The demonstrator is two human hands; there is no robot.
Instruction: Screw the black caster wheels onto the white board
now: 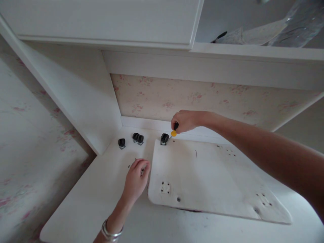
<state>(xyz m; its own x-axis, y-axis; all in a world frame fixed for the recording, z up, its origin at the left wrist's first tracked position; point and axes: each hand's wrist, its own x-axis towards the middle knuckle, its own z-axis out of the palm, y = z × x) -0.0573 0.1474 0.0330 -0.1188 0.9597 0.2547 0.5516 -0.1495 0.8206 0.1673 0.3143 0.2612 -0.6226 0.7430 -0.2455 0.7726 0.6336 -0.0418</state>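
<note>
A white board with groups of screw holes lies flat on the white desk. One black caster wheel sits at the board's far left corner. My right hand is closed around a screwdriver with a yellow and black handle, tip down beside that caster. My left hand rests on the desk at the board's left edge, fingers curled over small dark screws; what they pinch is hidden. Three loose casters stand on the desk behind it.
A white side panel walls the desk on the left, floral wallpaper backs it. A cabinet and an open shelf holding paper and plastic hang overhead. A silver bracelet circles my left wrist.
</note>
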